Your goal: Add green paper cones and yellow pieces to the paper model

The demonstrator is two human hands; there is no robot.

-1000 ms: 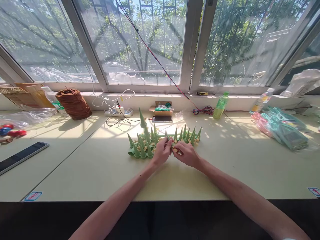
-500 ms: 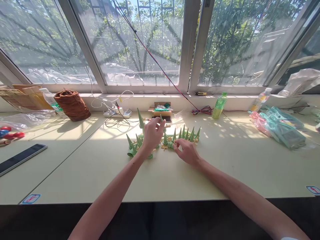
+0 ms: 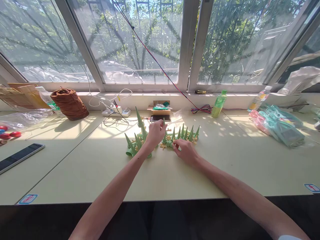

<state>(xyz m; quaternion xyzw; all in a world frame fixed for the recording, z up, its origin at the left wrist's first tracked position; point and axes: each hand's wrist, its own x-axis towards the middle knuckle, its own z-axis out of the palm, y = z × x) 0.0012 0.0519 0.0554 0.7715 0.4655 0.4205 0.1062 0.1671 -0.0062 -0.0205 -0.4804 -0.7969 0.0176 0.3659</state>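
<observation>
My left hand pinches a small green cone between thumb and fingertips, above the middle of the table. My right hand rests low to its right, fingers curled, with the tips at a short green round piece. Behind my right hand, a row of upright green cones stands among small tan pieces. More green cones with round bases form a cluster left of my left hand, partly covered by it. One taller cone rises at the back of that cluster.
Behind the pieces sit an open small carton and a dark phone. A power strip with cables, a brown cloth bag and a green bottle line the back. Another phone lies left; teal packets lie right.
My left hand has shifted slightly right and down with the small cone. My right hand stays in nearly the same place. The view has moved slightly.
</observation>
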